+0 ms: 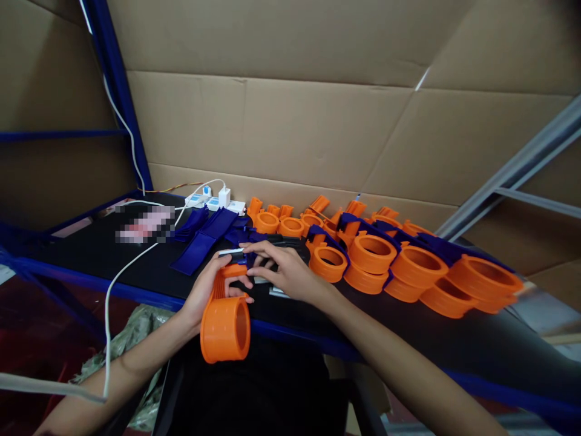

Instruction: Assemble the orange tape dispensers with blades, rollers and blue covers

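We are looking forward and down from head height, facing a cardboard wall (281,124) beyond the worktop (408,330). We are viewing the hands (287,269) from close by.

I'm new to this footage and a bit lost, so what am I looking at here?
There is no machine here: these are a person's own bare hands, seen by one camera worn on their head, looking forward and down. The left hand holds an orange piece with its ring end hanging lowest. The right hand has its fingers at the piece's upper end, by a pale toothed strip. On the black tabletop, similar orange pieces with blue parts crowd the right side. Farther left lie flat blue parts and a white power strip. One patch is pixelated, so I cannot tell what it shows.
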Demonstrator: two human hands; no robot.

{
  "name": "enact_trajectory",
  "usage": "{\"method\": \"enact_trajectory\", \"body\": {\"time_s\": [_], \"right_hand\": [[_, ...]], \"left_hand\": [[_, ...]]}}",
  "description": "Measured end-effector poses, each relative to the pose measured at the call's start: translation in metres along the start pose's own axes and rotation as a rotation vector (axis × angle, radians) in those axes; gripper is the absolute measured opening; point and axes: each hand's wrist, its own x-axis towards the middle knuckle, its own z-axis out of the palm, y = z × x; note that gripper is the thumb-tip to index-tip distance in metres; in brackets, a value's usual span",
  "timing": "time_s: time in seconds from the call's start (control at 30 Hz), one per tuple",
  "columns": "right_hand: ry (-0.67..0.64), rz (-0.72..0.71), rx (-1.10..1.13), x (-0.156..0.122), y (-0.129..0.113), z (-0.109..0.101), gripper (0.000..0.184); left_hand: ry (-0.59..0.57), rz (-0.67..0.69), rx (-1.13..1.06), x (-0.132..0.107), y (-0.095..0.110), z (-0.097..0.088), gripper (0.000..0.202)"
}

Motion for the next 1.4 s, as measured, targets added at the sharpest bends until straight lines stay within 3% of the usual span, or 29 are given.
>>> {"method": "enact_trajectory", "body": {"time_s": [0.13, 0.3, 0.67, 0.83, 0.97, 1.07, 1.23, 1.3, 1.4], "right_hand": [[0.034, 0.006, 0.028, -0.002, -0.001, 0.002, 0.044], [0.126, -0.098, 0.011, -0.002, -0.002, 0.003, 0.031], [0.154, -0.14, 0.03, -0.001, 0.003, 0.003, 0.033], [0.164, -0.169, -0.015, -0.004, 0.003, 0.005, 0.034], [0.226, -0.195, -0.06, -0.007, 0.0, 0.001, 0.024], [0.229, -0.246, -0.083, -0.008, -0.008, -0.008, 0.017], [0.246, -0.276, -0.201, -0.013, -0.036, -0.029, 0.02], [0.266, -0.25, -0.221, -0.019, -0.051, -0.031, 0.019], [0.171, -0.233, -0.263, -0.031, -0.073, -0.021, 0.017]], "left_hand": [[-0.005, 0.03, 0.018, -0.002, 0.0, 0.002, 0.022], [0.038, 0.163, 0.116, -0.002, -0.002, 0.003, 0.03], [0.08, 0.171, 0.234, -0.004, -0.003, 0.01, 0.03], [0.025, 0.169, 0.191, -0.006, -0.003, 0.004, 0.033], [-0.141, 0.091, -0.051, -0.011, 0.004, 0.001, 0.053], [-0.232, 0.056, -0.158, -0.014, 0.009, 0.003, 0.057], [-0.291, 0.123, -0.108, -0.014, 0.008, -0.001, 0.055], [-0.277, 0.169, -0.066, -0.013, 0.005, -0.005, 0.053], [-0.188, 0.242, -0.028, -0.013, 0.001, -0.009, 0.047]]}}
